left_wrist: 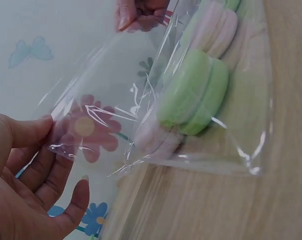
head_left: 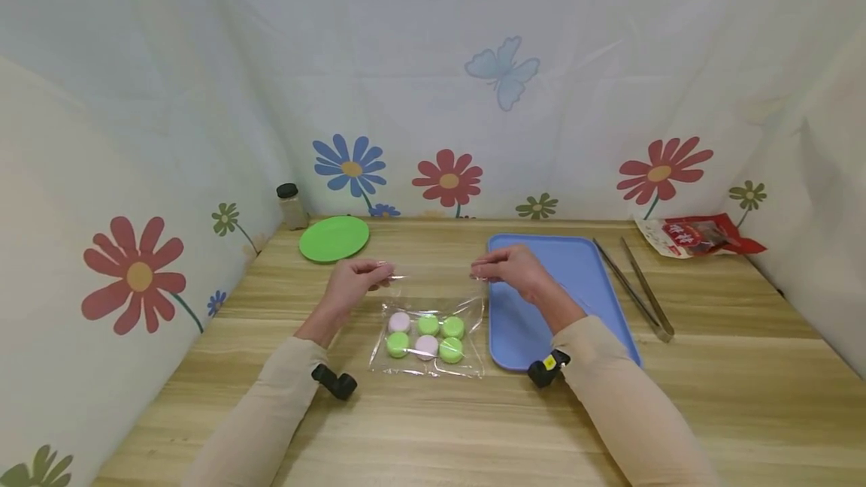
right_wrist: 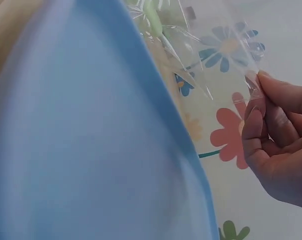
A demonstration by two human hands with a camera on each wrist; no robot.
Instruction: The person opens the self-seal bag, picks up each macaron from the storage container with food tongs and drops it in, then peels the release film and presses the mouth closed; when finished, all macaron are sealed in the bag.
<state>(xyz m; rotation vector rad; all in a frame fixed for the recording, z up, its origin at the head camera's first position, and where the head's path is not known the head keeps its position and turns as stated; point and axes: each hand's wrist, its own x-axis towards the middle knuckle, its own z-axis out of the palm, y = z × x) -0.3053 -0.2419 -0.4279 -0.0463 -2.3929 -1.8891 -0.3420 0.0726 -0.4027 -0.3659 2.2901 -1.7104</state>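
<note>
A clear plastic bag (head_left: pixel 413 367) lies on the table with several green and pink macarons (head_left: pixel 428 325) in two rows inside it. My left hand (head_left: pixel 355 282) pinches the bag's upper left corner between thumb and fingers. At the opposite upper corner, my right hand (head_left: pixel 512 269) pinches the film the same way. The bag's top edge is raised and stretched between both hands. In the left wrist view, a green macaron (left_wrist: pixel 191 92) shows through the film, and the left hand (left_wrist: pixel 36 175) holds the edge. The right hand (right_wrist: pixel 281 135) grips its corner beside the blue tray (right_wrist: pixel 106 130).
A blue tray (head_left: pixel 528 322) lies to the right, partly under the right arm. Metal tongs (head_left: pixel 636 288) rest beside it. A red and white snack packet (head_left: pixel 700 235) is at the back right. A green plate (head_left: pixel 334 238) and a black-lidded jar (head_left: pixel 292 207) stand back left.
</note>
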